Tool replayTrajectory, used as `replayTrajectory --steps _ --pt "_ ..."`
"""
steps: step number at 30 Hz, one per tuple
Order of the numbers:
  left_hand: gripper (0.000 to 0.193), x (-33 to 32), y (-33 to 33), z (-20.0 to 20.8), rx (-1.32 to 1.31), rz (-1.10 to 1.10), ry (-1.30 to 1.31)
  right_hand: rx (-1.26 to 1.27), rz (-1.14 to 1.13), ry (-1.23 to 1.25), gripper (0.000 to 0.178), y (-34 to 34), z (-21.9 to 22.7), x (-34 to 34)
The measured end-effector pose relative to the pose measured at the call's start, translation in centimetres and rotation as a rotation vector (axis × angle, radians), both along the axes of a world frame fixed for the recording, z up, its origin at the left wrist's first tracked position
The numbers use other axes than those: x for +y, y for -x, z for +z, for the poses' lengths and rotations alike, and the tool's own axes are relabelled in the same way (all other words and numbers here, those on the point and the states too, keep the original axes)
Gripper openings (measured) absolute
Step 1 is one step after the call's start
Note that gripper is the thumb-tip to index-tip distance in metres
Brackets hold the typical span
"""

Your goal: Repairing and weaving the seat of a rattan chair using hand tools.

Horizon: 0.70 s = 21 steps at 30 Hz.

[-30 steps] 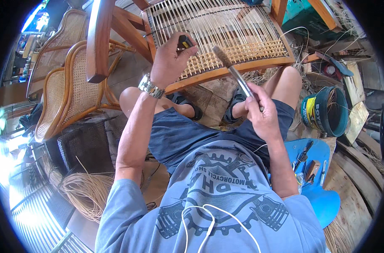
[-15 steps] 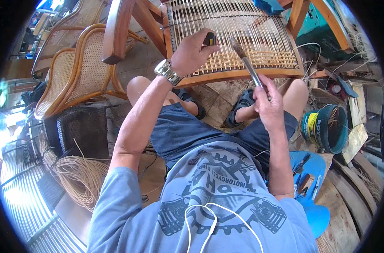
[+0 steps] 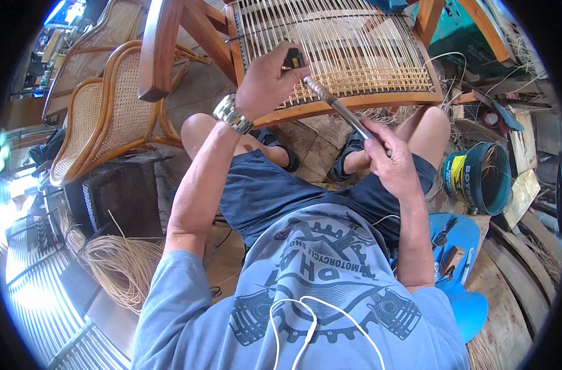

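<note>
My left hand (image 3: 265, 83) is closed around a dark tool (image 3: 294, 58) with a yellow mark on its end; the rest of it is hidden by the hand. In my right hand (image 3: 389, 160) is a metal rod (image 3: 342, 113) with a worn brown tip, which points up and left and appears close to my left thumb. Both hands are over or near the front edge of a wooden chair frame (image 3: 355, 102). Pale cane strands (image 3: 330, 37) run lengthwise across its seat, with a woven band (image 3: 379, 80) near the front rail.
Cane-backed rattan chairs (image 3: 127, 111) stand at left, above a coil of cane (image 3: 123, 265). At right are a dark teal bucket (image 3: 472, 179), a blue plastic seat (image 3: 463, 308) with tools on it, and scrap wood (image 3: 521, 197). A green container (image 3: 459, 43) stands behind the chair.
The rod's tip has swung left and down toward my left hand, and the rod is now more slanted. My left hand still grips the dark tool. The view has shifted slightly.
</note>
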<state>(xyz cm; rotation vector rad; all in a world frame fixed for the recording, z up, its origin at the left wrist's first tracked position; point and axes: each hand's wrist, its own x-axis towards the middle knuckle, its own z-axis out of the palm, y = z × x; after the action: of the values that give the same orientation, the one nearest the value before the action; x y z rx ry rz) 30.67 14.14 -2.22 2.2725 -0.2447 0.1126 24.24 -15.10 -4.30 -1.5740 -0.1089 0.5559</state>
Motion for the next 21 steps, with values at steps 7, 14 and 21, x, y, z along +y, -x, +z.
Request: replayTrajectory --steps 7,14,21 --pt "0.023 -0.3 0.4 -0.3 -0.03 -0.028 0.035 0.008 -0.145 -0.04 0.037 -0.2 0.0 -0.7" --pt "0.022 -0.1 1.2 -0.1 -0.001 -0.008 0.038 0.021 -0.01 -0.014 0.039 1.6 -0.2 -1.3" --pt "0.023 2.5 2.5 -0.9 -0.187 0.16 0.296 0.085 -0.041 -0.022 0.039 4.3 -0.1 -2.7"
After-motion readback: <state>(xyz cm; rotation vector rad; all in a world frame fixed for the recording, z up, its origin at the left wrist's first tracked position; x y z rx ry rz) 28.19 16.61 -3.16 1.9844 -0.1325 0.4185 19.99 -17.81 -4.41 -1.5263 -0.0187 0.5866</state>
